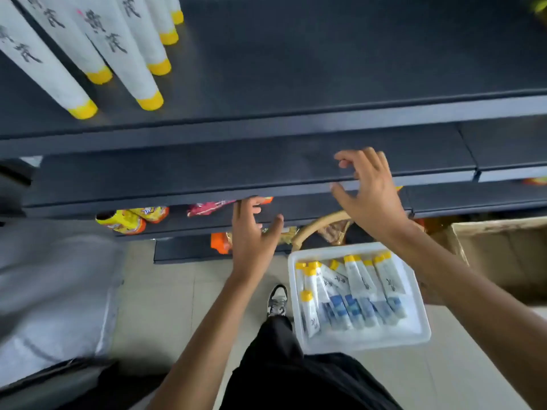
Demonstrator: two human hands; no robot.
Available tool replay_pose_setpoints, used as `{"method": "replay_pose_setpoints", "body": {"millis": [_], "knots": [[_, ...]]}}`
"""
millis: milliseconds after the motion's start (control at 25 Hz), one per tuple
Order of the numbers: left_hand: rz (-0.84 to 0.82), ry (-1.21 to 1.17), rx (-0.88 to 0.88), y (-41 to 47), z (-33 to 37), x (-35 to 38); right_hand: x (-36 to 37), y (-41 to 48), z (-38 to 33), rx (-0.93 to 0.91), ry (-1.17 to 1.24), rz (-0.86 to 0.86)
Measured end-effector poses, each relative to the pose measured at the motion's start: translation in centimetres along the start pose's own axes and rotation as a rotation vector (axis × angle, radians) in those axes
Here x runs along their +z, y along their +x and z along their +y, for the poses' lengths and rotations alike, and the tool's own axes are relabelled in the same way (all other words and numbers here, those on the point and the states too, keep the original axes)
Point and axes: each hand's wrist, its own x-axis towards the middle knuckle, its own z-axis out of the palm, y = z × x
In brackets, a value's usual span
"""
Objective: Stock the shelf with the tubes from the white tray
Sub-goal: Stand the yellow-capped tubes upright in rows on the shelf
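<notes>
Closest to the camera are black trousers and one black-and-white sneaker [278, 300] on the pale tiled floor [165, 306]. Right next to that leg is the white tray [359, 346], with a bunch of tubes [352, 291] lying flat in it, yellow caps pointing toward the shelving. Can't really tell what the tray is resting on.

A bit further out, both hands are empty. The left hand [254, 232] has its fingers spread loosely in front of the lower shelf edge. The right hand [370, 193] is higher up and to the right, wide with fingers slightly curled, above the tray and over the edge of a middle shelf. Neither one is touching a tube.

Behind the hands, the low shelves have some yellow and red snack packets [130, 220], plus a wicker basket handle [319, 226]. A cardboard box [503, 253] is off to the right.

Farthest away, the top dark shelf [325, 69] has white stocked tubes [118, 45] standing on their yellow caps in its left part.
</notes>
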Motion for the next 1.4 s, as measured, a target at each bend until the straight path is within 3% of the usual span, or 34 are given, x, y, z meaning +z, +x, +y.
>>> {"method": "replay_pose_setpoints", "body": {"millis": [360,640,840,920,1160,1280,1400], "knots": [[-0.499,0.403,-0.236,-8.4,-10.0,14.7,1.5,-18.7,15.4,0.516,-0.117,-0.183],[-0.754,0.702,-0.259,-10.2,-18.4,23.0,5.4,-27.5,21.2,0.612,-0.123,-0.272],[-0.572,0.758,-0.587,-9.1,-22.4,27.4,8.7,-29.9,24.2,0.584,-0.061,-0.237],[-0.505,0.772,-0.637,-9.0,-23.3,28.3,9.6,-30.7,24.9,0.593,-0.045,-0.223],[-0.535,0.765,-0.472,-9.7,-23.7,28.8,10.9,-30.7,25.9,0.645,-0.043,-0.278],[-0.518,0.612,-0.393,-10.3,-22.6,26.6,12.6,-28.7,26.6,0.675,-0.055,-0.375],[-0.363,0.370,-0.384,-10.9,-20.2,24.0,15.9,-26.5,27.8,0.659,-0.080,-0.493]]}}
